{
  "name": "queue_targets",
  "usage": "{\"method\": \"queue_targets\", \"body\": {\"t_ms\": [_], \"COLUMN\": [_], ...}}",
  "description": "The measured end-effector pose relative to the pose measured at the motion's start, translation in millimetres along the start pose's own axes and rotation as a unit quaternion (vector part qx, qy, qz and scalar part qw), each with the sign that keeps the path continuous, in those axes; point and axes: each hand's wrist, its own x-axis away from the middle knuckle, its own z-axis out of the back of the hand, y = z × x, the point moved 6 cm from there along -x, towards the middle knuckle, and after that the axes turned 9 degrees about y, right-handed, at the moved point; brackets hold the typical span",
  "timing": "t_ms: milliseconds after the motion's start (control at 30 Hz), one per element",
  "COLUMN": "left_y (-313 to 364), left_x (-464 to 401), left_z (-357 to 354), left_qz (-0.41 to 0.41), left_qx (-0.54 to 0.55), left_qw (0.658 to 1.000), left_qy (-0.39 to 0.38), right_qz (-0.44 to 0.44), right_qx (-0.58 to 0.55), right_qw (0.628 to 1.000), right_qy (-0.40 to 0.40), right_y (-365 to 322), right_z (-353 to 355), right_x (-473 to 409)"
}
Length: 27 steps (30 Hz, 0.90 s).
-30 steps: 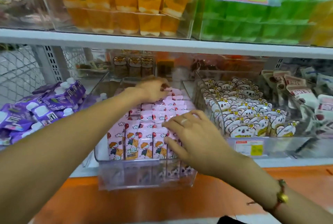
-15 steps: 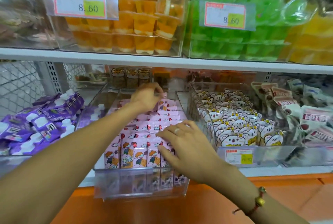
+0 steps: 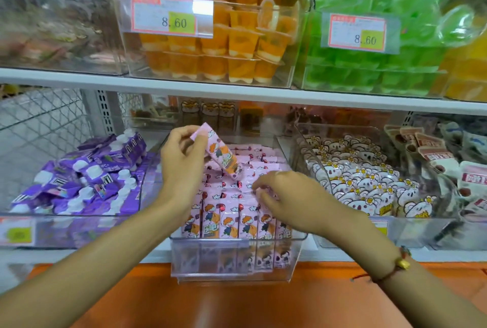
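A clear plastic bin [image 3: 232, 264] on the lower shelf holds rows of pink snack packets [image 3: 237, 219] printed with a cartoon child. My left hand [image 3: 181, 161] pinches one pink packet [image 3: 221, 156] by its top end and holds it tilted above the back of the bin. Over the packets on the right side of the bin, my right hand [image 3: 287, 198] has its fingers curled down onto the packet tops; whether it pinches one I cannot tell. A bracelet sits on my right wrist.
Purple pouches with white caps [image 3: 87, 177] fill the bin to the left. White koala-face packets [image 3: 363, 185] fill the bin to the right. The upper shelf [image 3: 237, 93] carries bins of orange jelly cups [image 3: 218, 37] and green jelly cups [image 3: 382, 45], each with a price tag. An orange ledge [image 3: 237, 301] runs below.
My left hand has lifted a pink packet up out of the back of the bin. My right hand has shifted slightly right over the packets. The camera has tilted upward.
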Motion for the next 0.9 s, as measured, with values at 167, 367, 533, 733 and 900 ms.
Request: {"method": "queue_targets", "body": {"t_ms": [167, 367, 533, 733, 900], "left_y": [7, 5, 2, -10, -8], "left_x": [20, 30, 30, 40, 45], "left_z": [12, 7, 6, -5, -9], "left_qz": [-0.013, 0.040, -0.006, -0.064, -0.125], "left_qx": [-0.003, 0.049, 0.025, -0.104, -0.108], "left_qw": [0.998, 0.991, 0.991, 0.970, 0.964], "left_qy": [-0.061, -0.116, -0.135, -0.209, -0.209], "right_qz": [-0.079, -0.087, -0.217, -0.274, -0.263], "right_qx": [-0.246, -0.406, -0.581, -0.645, -0.663], "right_qw": [0.954, 0.899, 0.778, 0.702, 0.689], "right_qy": [0.150, 0.136, 0.103, 0.128, 0.129], "right_y": [-8, -32, -18, -12, -12], "right_z": [11, 2, -12, -15, -13], "right_x": [6, 8, 6, 10, 9]}}
